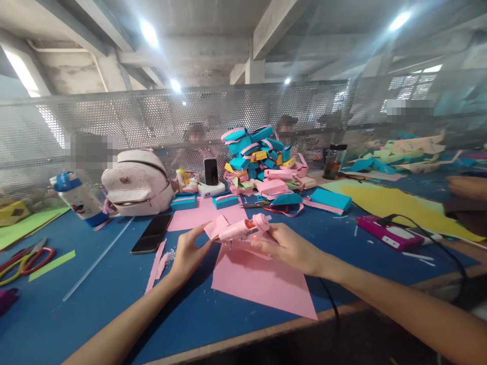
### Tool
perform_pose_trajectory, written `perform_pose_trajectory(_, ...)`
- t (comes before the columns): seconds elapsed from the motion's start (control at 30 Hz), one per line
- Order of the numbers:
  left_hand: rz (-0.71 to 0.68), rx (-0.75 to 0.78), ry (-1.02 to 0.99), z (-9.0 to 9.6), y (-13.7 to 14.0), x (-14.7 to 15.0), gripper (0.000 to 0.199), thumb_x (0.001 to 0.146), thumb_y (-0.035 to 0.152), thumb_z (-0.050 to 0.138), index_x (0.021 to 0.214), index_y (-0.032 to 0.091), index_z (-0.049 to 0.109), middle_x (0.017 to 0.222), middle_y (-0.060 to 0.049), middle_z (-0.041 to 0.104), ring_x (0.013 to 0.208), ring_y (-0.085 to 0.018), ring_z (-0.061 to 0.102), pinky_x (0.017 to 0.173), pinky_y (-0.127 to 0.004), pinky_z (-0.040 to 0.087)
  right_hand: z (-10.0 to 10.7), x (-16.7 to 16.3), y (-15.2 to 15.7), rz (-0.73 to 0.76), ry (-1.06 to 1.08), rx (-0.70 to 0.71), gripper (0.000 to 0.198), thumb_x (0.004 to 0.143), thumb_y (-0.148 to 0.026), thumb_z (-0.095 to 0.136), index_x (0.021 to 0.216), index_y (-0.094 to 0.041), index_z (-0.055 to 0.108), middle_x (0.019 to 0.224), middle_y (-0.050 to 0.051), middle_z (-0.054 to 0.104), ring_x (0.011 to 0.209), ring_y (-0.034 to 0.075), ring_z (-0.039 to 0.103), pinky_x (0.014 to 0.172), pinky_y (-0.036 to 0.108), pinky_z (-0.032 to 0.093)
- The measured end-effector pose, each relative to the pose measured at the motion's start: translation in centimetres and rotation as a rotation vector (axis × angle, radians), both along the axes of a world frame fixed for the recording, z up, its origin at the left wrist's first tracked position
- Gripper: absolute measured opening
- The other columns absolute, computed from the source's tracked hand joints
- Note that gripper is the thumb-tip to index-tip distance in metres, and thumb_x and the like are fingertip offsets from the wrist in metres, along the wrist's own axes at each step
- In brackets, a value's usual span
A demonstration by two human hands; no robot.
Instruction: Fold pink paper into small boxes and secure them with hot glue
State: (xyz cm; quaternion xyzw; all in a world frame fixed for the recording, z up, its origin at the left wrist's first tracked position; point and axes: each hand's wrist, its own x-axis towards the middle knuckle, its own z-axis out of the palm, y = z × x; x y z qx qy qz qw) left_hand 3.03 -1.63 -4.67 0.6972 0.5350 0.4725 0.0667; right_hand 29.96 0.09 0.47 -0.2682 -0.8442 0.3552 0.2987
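My right hand (287, 248) is wrapped round a pink hot glue gun (241, 229), whose nozzle points left. Pinched in my left hand (190, 253) is a folded piece of pink paper (217, 227), close to the nozzle. Whether the tip touches the paper I cannot tell. Beneath both hands a pink paper sheet (262, 286) lies on the blue table, and a dark cord runs down from the right side. Torn pink strips (155, 266) and small clear glue bits (171, 258) rest left of my left hand.
Behind my hands rises a pile of blue, pink and yellow paper boxes (262, 157). A phone (152, 234), a white backpack (137, 185) and a bottle (78, 197) are on the left, near scissors (28, 258). To the right lie a purple box (390, 233) and another person's hand (467, 190).
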Motion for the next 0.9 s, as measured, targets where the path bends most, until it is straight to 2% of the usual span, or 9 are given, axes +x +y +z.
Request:
perform_pose_trajectory(0.13,0.003,0.011,-0.010,0.2,0.0,0.1,0.033,0.079,0.030,0.065,0.109,0.018,0.073,0.111,-0.004,0.075,0.101,-0.026,0.072,0.089,-0.034,0.055,-0.2,0.0,0.0,-0.029,-0.001,0.006,0.042,0.094,-0.054,0.050,0.083,-0.015,0.061,0.066,-0.003,0.042,0.061,0.011,0.036,0.056,0.024,0.030)
perform_pose_trajectory(0.27,0.004,-0.005,-0.011,0.2,0.0,0.1,0.033,0.079,0.030,0.064,0.109,0.019,0.073,0.112,-0.003,0.075,0.103,-0.026,0.071,0.091,-0.034,0.055,-0.4,0.3,0.0,-0.043,-0.012,0.012,0.047,0.093,-0.057,0.050,0.070,-0.016,0.051,0.064,-0.004,0.037,0.060,0.010,0.033,0.055,0.025,0.027)
perform_pose_trajectory(0.43,0.015,-0.028,0.005,0.2,0.0,0.0,0.033,0.080,0.030,0.064,0.110,0.023,0.073,0.113,-0.001,0.075,0.102,-0.025,0.071,0.091,-0.035,0.054,-0.3,0.7,0.0,-0.043,-0.019,0.024,0.047,0.094,-0.056,0.050,0.067,-0.017,0.048,0.063,-0.004,0.037,0.060,0.010,0.034,0.055,0.025,0.025)
perform_pose_trajectory(0.9,0.007,-0.019,0.003,0.5,-0.1,0.2,0.032,0.079,0.030,0.063,0.108,0.023,0.074,0.112,-0.001,0.075,0.101,-0.025,0.072,0.089,-0.034,0.055,-0.2,1.6,-0.3,-0.087,-0.031,0.034,0.043,0.093,-0.051,0.051,0.066,-0.019,0.042,0.064,-0.004,0.036,0.060,0.010,0.032,0.054,0.024,0.027)
